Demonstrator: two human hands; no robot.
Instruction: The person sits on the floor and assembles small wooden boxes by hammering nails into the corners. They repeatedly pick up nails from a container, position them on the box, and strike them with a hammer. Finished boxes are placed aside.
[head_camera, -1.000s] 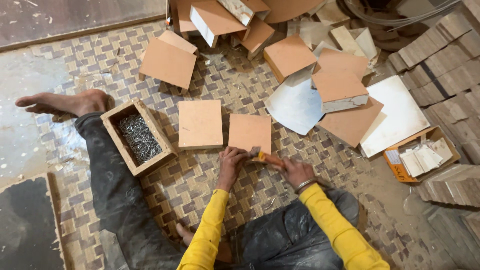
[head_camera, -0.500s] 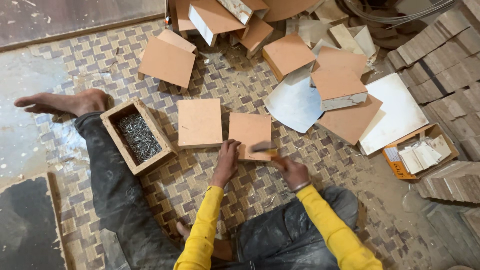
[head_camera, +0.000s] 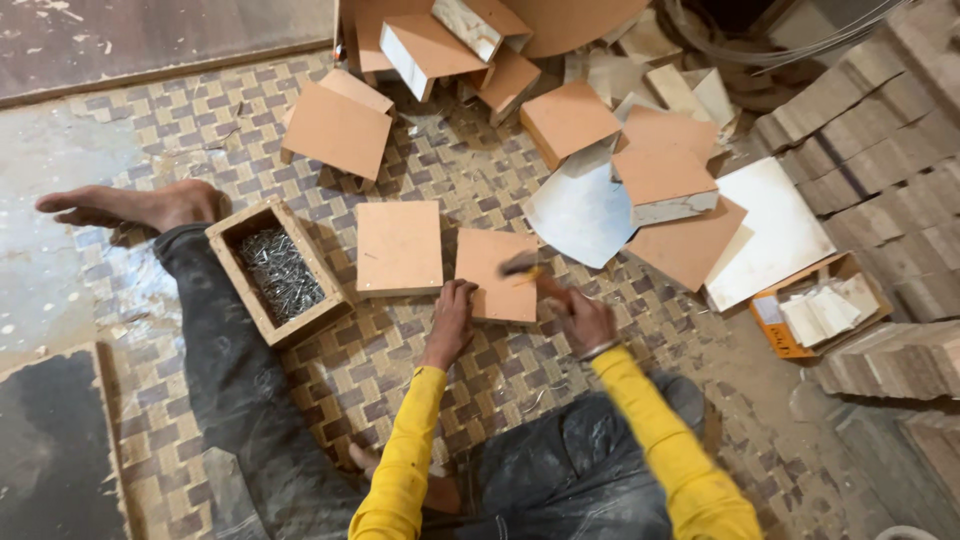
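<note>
While my left hand (head_camera: 452, 312) presses its fingers on the small board box (head_camera: 497, 273) at frame centre, my right hand (head_camera: 583, 318) grips a blurred hammer (head_camera: 522, 266) above it.

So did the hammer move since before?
Yes. The hammer in the right hand has swung up and left, now over the small board, away from its near edge.

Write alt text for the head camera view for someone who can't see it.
Seated on a patterned floor, a person steadies a small brown board with the left hand while the right hand holds a hammer over it. A box of nails sits left.
</note>
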